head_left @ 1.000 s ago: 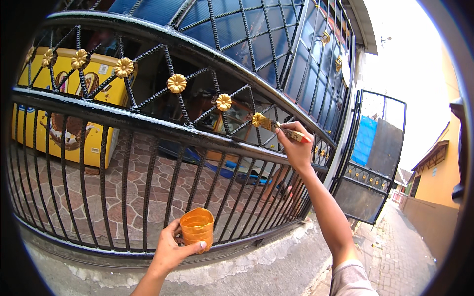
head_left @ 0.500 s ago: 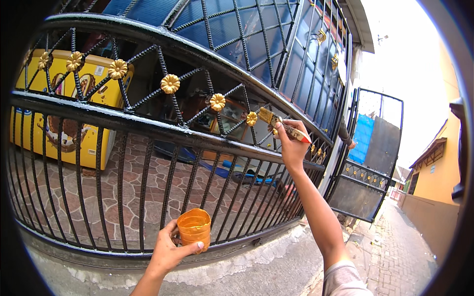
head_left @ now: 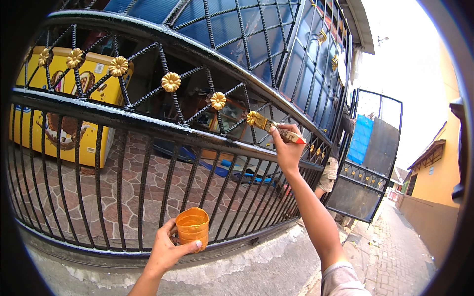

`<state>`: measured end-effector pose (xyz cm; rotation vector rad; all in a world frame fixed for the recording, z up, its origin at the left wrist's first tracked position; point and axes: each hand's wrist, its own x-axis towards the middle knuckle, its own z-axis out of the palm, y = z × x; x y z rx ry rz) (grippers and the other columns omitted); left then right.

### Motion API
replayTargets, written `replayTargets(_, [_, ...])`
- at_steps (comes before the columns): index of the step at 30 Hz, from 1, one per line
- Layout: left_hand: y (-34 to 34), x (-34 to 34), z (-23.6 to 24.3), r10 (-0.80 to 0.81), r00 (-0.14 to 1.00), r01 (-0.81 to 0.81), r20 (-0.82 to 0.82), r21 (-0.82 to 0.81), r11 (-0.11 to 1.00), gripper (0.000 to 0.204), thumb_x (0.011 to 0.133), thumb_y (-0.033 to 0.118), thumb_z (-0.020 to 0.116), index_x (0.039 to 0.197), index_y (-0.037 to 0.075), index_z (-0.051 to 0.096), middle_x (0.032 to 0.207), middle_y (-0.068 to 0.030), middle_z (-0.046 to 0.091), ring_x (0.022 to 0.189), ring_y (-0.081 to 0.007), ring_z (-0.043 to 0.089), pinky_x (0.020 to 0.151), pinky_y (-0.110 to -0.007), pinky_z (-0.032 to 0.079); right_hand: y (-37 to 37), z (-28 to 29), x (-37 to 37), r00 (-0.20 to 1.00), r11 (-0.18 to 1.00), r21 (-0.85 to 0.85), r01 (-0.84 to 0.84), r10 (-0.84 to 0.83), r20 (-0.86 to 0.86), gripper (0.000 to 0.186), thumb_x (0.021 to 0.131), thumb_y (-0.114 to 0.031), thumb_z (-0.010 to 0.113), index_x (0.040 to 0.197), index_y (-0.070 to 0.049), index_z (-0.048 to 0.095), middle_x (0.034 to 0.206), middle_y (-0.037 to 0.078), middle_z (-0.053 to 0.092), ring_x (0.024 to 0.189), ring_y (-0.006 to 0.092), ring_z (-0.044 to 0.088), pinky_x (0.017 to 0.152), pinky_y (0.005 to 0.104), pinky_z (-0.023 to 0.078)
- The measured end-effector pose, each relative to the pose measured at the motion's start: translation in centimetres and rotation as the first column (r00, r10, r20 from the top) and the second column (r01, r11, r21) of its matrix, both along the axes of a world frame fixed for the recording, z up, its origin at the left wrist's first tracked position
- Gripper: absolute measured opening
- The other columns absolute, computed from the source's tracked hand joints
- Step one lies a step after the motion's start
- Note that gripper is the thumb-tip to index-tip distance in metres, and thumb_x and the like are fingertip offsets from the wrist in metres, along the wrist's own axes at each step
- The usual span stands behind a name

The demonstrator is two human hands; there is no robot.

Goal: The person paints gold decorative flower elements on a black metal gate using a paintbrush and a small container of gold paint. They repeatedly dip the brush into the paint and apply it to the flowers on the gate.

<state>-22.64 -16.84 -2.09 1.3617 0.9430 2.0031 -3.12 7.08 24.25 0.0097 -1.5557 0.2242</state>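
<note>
At my far left a yellow chest (head_left: 89, 130) stands behind the black railing (head_left: 138, 122), whose upper band carries a slanting row of gold flowers (head_left: 171, 82). Below that row, my left hand (head_left: 165, 249) is curled round an orange-gold cup (head_left: 192, 229), thumb across its near side. I'd keep it upright and, I think, lift it nearer the work, since any drip on the way would mark the dark bars.

Further right, the flower (head_left: 251, 118) I'm working on sits on the crossed bars, and the bristles of my brush (head_left: 261, 123) meet its right side. The brush comes in almost sideways; I judge that a small turn of the wrist would help the tips get down between the petals. A light load and short dabs from the centre outward should serve better than pressing, as these bristles look wide beside so small a flower and could smear the bars around it.

My right hand (head_left: 288, 148) pinches the brush low, close to the bristles, which ought to steady each dab. Beyond it, a person in light shorts (head_left: 328, 172) stands partly hidden by the railing, near an upright metal gate (head_left: 363, 197).
</note>
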Motion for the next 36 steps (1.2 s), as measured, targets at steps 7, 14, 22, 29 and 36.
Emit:
replayTargets(7, [0.0, 0.1, 0.1, 0.008, 1.0, -0.008, -0.008, 0.013, 1.0, 0.075, 0.074, 0.016, 0.093, 0.135, -0.007, 0.056, 0.121, -0.0171, 0.07, 0.109, -0.0209, 0.071, 0.091, -0.032, 0.058, 0.2, -0.1, -0.3, 0.992, 0.997, -0.001, -0.074, 0.073, -0.103, 0.022, 0.096, -0.01, 0.077, 0.105, 0.003, 0.062, 0.094, 0.011, 0.071, 0.083, 0.0145, 0.073, 0.065, 0.0267, 0.061])
replayTargets(14, [-0.1, 0.2, 0.2, -0.012, 1.0, 0.011, 0.02, 0.012, 1.0, 0.076, 0.074, 0.018, 0.093, 0.135, -0.007, 0.056, 0.122, -0.0176, 0.069, 0.109, -0.0212, 0.07, 0.091, -0.033, 0.058, 0.9, -1.6, -0.9, 0.985, 0.991, -0.085, -0.102, 0.088, -0.149, 0.025, 0.097, -0.014, 0.076, 0.11, -0.001, 0.06, 0.1, 0.01, 0.07, 0.086, 0.0156, 0.072, 0.069, 0.0293, 0.064])
replayTargets(22, [-0.1, -0.3, 0.0, 0.023, 1.0, -0.023, 0.002, 0.0, 1.0, 0.075, 0.074, 0.02, 0.093, 0.135, -0.006, 0.057, 0.123, -0.0178, 0.069, 0.109, -0.0213, 0.07, 0.092, -0.034, 0.058, 0.7, -1.8, -1.2, 0.968, 0.995, -0.019, -0.096, 0.089, -0.233, 0.022, 0.096, -0.012, 0.077, 0.107, 0.0, 0.061, 0.099, 0.009, 0.067, 0.086, 0.0131, 0.07, 0.067, 0.0284, 0.064])
replayTargets(29, [0.0, -0.1, -0.1, -0.024, 0.999, 0.023, 0.044, 0.022, 0.999, 0.076, 0.074, 0.019, 0.093, 0.135, -0.006, 0.056, 0.121, -0.0163, 0.07, 0.111, -0.0208, 0.07, 0.092, -0.033, 0.056, 0.6, -2.6, -1.7, 0.972, 0.992, 0.038, -0.124, 0.129, -0.195, 0.023, 0.096, -0.012, 0.077, 0.106, 0.001, 0.06, 0.098, 0.009, 0.068, 0.081, 0.0125, 0.07, 0.068, 0.0264, 0.059])
replayTargets(36, [-0.1, -0.2, 0.0, 0.009, 1.0, -0.009, 0.0, 0.014, 1.0, 0.076, 0.074, 0.019, 0.093, 0.135, -0.006, 0.056, 0.121, -0.0166, 0.07, 0.11, -0.0207, 0.07, 0.092, -0.033, 0.056, 0.5, -3.3, -1.9, 0.989, 0.998, -0.006, -0.064, 0.063, -0.136, 0.021, 0.098, -0.008, 0.074, 0.108, 0.0, 0.058, 0.1, 0.008, 0.065, 0.09, 0.014, 0.07, 0.07, 0.0287, 0.064])
